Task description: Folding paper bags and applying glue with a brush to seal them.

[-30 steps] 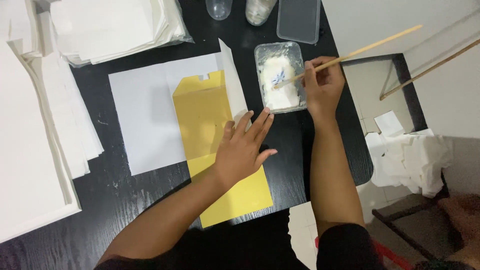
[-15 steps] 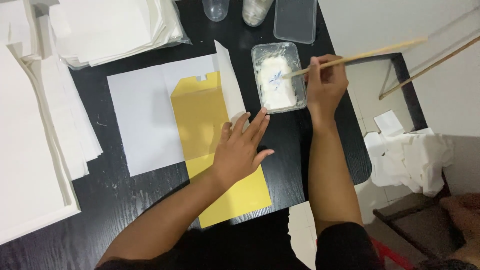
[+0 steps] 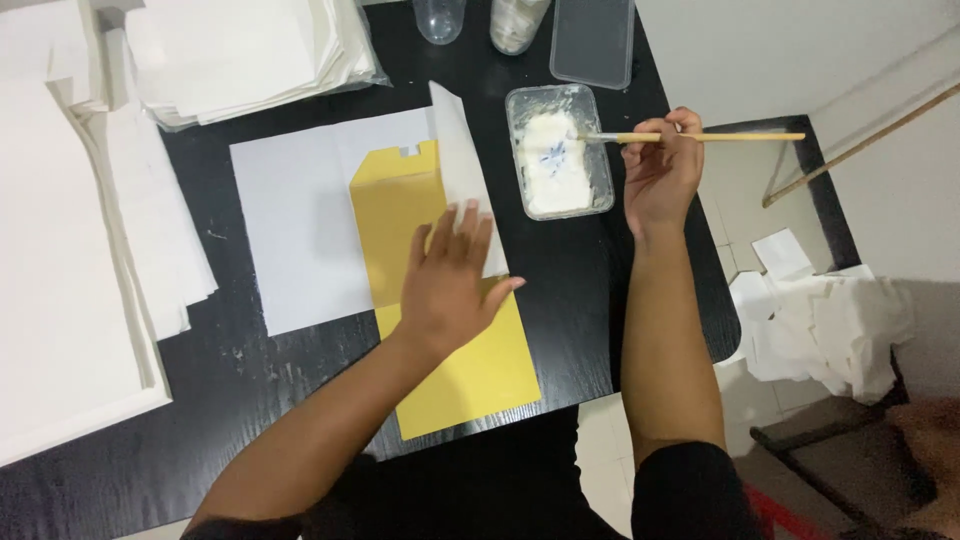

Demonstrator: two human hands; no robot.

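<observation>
Left hand flat, fingers spread, pressing yellow envelope onto black counter. Right hand clamped on brush, bristles over clear rectangular paste tub beside envelope.

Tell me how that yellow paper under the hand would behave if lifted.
The yellow paper is thin and flat, so it would probably flop and weigh little. Its white flap stands up along a crease, so it likely bends there first. The left hand presses it flat.
</observation>
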